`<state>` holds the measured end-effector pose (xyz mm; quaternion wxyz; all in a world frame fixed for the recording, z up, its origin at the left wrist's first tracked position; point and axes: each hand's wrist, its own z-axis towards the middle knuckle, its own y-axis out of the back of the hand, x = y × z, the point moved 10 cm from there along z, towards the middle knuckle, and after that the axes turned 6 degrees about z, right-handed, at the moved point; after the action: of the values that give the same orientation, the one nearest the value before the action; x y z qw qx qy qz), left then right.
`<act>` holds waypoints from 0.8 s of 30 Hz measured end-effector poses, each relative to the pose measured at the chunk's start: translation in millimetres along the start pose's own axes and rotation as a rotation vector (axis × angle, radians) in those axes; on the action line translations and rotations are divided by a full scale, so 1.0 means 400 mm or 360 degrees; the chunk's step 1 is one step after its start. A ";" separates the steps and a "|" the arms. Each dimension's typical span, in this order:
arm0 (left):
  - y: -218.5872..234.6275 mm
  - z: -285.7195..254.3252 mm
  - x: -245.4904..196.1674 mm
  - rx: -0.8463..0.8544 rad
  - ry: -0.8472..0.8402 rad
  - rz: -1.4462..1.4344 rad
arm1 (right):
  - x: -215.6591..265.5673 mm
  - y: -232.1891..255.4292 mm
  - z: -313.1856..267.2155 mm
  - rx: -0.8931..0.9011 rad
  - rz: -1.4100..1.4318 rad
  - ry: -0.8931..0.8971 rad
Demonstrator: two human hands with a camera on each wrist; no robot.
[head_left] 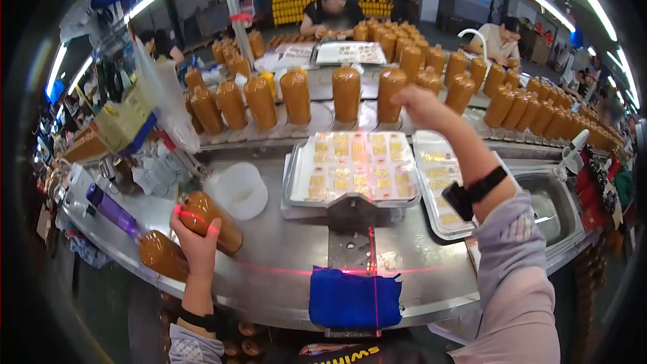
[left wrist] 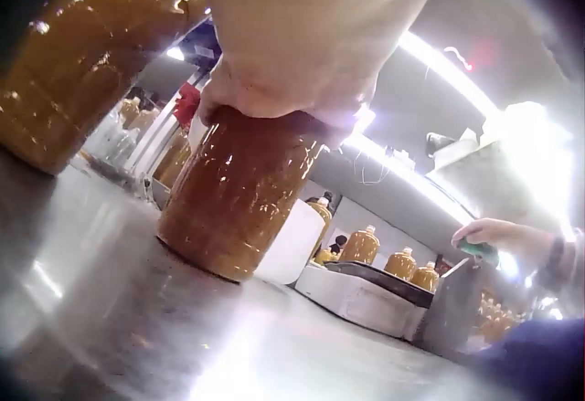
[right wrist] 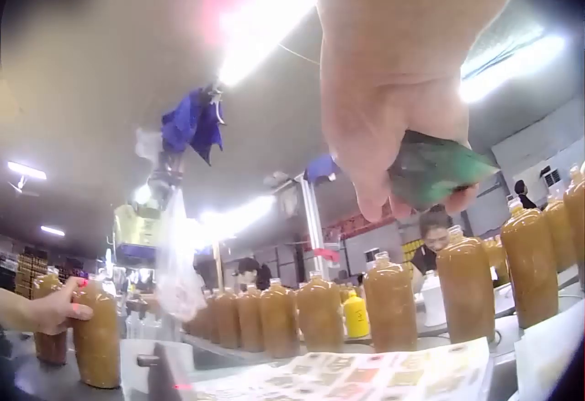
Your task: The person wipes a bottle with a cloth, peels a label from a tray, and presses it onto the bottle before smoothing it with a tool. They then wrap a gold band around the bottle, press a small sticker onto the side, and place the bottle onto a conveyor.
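Low on the left of the counter, my left hand [head_left: 197, 244] grips a glossy brown bottle [head_left: 228, 228] around its upper part. In the left wrist view that bottle [left wrist: 228, 195] stands tilted in the picture, base at the metal surface. A second brown bottle [head_left: 162, 256] is just beside it. My right hand [head_left: 424, 106] is raised over the trays and overlaps a bottle [head_left: 387, 98] of the back row in the head view. The right wrist view shows its fingers curled round a soft dark green thing [right wrist: 434, 173]; I cannot tell its kind.
A tray with a sheet of gold-printed labels [head_left: 357, 165] sits mid-counter, a second label tray [head_left: 435, 175] right of it. Around are a white tub [head_left: 239, 191], a blue cloth [head_left: 354, 298], a sink [head_left: 556, 212], a purple bottle [head_left: 111, 210] and rows of brown bottles [head_left: 295, 98].
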<state>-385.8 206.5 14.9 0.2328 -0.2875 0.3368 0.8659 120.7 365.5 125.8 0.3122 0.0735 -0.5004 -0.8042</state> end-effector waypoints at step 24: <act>0.023 -0.043 -0.030 0.0233 0.0193 -0.0380 | -0.188 -0.291 0.513 -0.0177 -0.0366 -0.0311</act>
<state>-376.5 185.7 16.5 0.3337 -0.3596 0.3760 0.7861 42.3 599.7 112.6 0.1715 0.0344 -0.4714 -0.8644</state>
